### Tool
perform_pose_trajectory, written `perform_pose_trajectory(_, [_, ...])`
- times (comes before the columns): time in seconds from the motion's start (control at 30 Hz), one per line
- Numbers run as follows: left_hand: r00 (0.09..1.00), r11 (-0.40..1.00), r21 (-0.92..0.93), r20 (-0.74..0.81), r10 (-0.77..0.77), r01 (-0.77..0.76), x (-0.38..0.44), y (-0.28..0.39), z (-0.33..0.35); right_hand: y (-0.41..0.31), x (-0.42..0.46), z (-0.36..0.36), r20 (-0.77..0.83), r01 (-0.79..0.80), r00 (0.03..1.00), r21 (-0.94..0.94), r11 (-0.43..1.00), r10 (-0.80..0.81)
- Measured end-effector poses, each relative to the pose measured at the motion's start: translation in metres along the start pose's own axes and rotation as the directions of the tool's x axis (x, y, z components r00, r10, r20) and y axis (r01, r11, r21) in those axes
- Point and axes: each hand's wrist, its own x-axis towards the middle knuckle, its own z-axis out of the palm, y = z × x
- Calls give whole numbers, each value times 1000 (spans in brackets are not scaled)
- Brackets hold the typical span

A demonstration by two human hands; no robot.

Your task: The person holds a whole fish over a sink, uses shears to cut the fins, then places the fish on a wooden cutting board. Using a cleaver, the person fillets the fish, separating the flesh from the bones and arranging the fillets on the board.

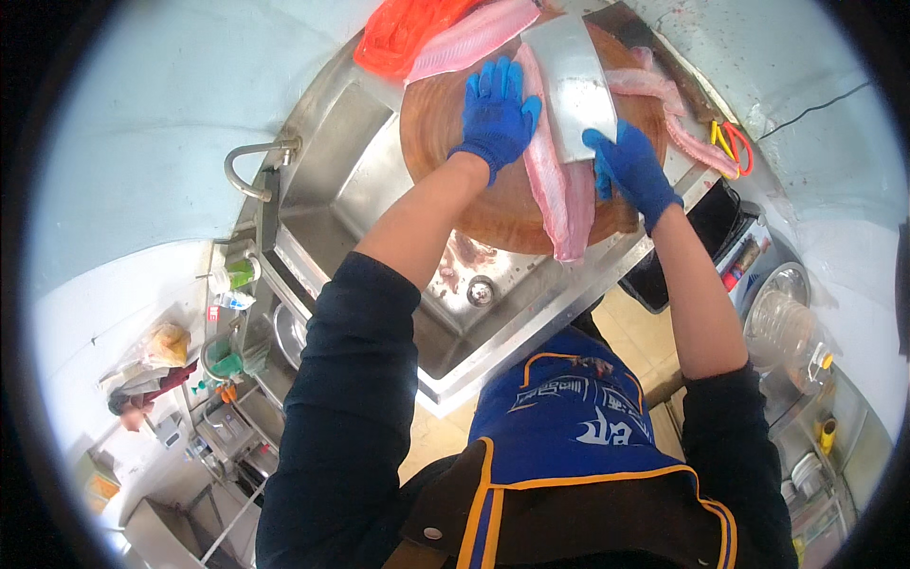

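Note:
A round wooden chopping block [434,128] lies over a steel sink. My left hand [498,107], in a blue glove, rests with spread fingers on the block, its thumb against a long raw fish fillet [547,178]. In my gloved right hand [629,160] is a wide steel cleaver [572,82], its blade lying along the fillet and hiding part of it. The fillet's near end reaches the block's front edge. Another pinkish fillet [473,35] sits at the block's far left edge, and narrow fish strips [647,82] lie at the right.
An orange-red plastic bag [405,35] is at the far left of the block. The steel sink [334,235] holds reddish residue near its drain [480,290]. A curved faucet [249,149] stands left. Scissors with red and yellow handles [736,146] and a clear plastic jug [789,334] are at the right.

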Motion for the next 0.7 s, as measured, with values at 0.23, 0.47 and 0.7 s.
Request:
perform_pose_trajectory(0.23, [1000,1000,10,4,-5,5,-1,0,2,-6,34,-5,100,-13,995,93,996,4])
perform_pose_trajectory(0.47, [998,998,57,67,3,-6,0,0,0,18,-16,-13,144,-27,989,37,999,21])
perform_pose_trajectory(0.7, [995,995,53,47,-83,81,-5,3,3,15,-26,-15,104,-118,987,-63,991,124])
